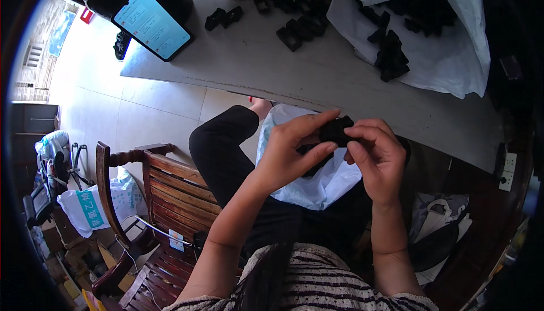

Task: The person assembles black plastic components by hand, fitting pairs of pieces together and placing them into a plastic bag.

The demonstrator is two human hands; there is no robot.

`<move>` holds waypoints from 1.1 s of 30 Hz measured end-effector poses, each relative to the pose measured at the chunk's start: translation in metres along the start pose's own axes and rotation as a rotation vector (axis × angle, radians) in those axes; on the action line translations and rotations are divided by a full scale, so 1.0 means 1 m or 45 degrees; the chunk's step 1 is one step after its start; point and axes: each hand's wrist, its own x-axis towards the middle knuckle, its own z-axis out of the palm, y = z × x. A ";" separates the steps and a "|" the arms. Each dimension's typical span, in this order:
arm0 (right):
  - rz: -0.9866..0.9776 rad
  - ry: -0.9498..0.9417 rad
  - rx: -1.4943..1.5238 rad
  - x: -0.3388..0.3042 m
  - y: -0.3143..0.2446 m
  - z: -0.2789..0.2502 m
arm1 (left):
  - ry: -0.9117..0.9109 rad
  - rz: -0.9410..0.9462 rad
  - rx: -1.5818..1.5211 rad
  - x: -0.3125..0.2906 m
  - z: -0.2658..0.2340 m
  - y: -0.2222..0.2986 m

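Note:
Between both hands, over my lap, is a small black part (pixel 336 132) that looks like moulded plastic; its exact kind I cannot make out. My left hand (pixel 296 145) grips its left side between thumb and fingers. From the right, the fingertips and thumb of my right hand (pixel 374 151) pinch its other end. Below the hands a white plastic bag (pixel 323 189) lies open on my lap, with dark pieces partly visible inside, under my left hand. My fingers cover much of the held part.
On the grey table (pixel 226 67) ahead lie several loose black parts (pixel 300 30). A white sack (pixel 453 67) of similar parts stands at the right. A lit phone (pixel 153 24) leans against a dark object. Left of me is a wooden chair (pixel 181 178); a wall socket (pixel 507 171) is far right.

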 end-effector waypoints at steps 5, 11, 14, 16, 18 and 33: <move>-0.053 -0.023 -0.055 -0.004 0.006 -0.004 | -0.042 -0.001 0.041 0.000 0.004 0.002; 0.346 -0.077 0.537 -0.003 0.013 -0.014 | -0.088 -0.004 -0.070 -0.005 0.008 0.001; 0.504 -0.132 0.540 -0.015 0.031 -0.025 | -0.196 -0.251 -0.197 -0.002 0.009 0.002; 0.561 -0.146 0.460 -0.022 0.036 -0.028 | -0.168 -0.006 0.126 0.013 -0.009 -0.012; 0.387 -0.236 0.037 -0.020 0.031 -0.026 | 0.088 0.324 0.761 0.049 -0.028 -0.032; -0.419 0.408 -1.330 0.074 0.067 -0.080 | 0.128 0.408 1.368 0.109 -0.019 -0.042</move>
